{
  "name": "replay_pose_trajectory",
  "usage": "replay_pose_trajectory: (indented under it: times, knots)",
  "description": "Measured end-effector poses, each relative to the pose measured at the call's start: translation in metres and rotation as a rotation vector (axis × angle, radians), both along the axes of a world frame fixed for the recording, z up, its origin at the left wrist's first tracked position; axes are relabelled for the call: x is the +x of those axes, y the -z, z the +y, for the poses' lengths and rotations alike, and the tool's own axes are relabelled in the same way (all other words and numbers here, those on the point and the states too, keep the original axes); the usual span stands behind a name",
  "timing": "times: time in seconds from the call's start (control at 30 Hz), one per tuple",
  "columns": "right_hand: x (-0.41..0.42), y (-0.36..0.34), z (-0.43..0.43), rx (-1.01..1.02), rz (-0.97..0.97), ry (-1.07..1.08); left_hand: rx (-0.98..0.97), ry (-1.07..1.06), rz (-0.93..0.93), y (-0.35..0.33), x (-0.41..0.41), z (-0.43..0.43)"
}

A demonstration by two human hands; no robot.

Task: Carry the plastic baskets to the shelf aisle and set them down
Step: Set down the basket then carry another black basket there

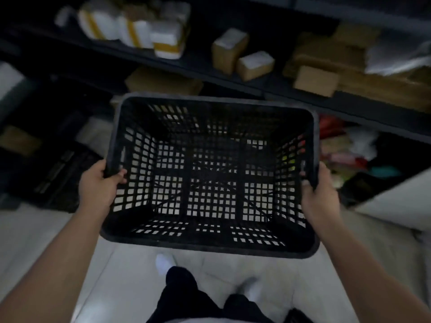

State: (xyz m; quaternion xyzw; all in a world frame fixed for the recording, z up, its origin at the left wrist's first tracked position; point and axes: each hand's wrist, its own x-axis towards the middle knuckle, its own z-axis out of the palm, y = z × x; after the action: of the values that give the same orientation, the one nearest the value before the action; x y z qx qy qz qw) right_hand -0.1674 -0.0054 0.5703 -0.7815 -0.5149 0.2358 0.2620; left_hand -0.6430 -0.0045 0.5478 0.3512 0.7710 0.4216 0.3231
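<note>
Black plastic basket (211, 176) held in the air over the pale floor (32, 236), in front of the dark shelves (256, 89), not yet set down. Left hand (98, 185) closed on the left rim, fingers curled inside; right hand (313, 194) closed on the right rim in the same grip. Basket empty, floor visible through the holes.

Possible trouble: far edge of the basket hitting the shelf edge if pushed forward too low. Also a slip, since only the rims are held. Another dark crate (58, 176) low at the left, near the place for setting down, so possible collision there.

Picture blurred and dim. Boxes (242, 54) on the shelves hard to read. Lower shelf contents unclear. Only one basket visible; others not in view.
</note>
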Motion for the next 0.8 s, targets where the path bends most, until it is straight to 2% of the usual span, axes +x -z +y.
replay_pose_trajectory:
  times: [0.23,0.37,0.6,0.8]
  knots:
    - [-0.235,-0.003,0.078,0.072,-0.03,-0.29,-0.002,-0.268,0.013,-0.01,-0.225,-0.057]
    - [-0.361,-0.007,0.116,0.049,-0.041,-0.42,-0.003,-0.407,0.028,-0.023,-0.322,-0.079]
    - [-0.531,-0.01,0.188,0.073,0.014,-0.636,-0.011,-0.634,0.048,-0.031,-0.434,-0.087]
    - [-0.659,0.006,0.283,0.066,0.049,-0.85,-0.004,-0.795,0.064,-0.018,-0.519,-0.051]
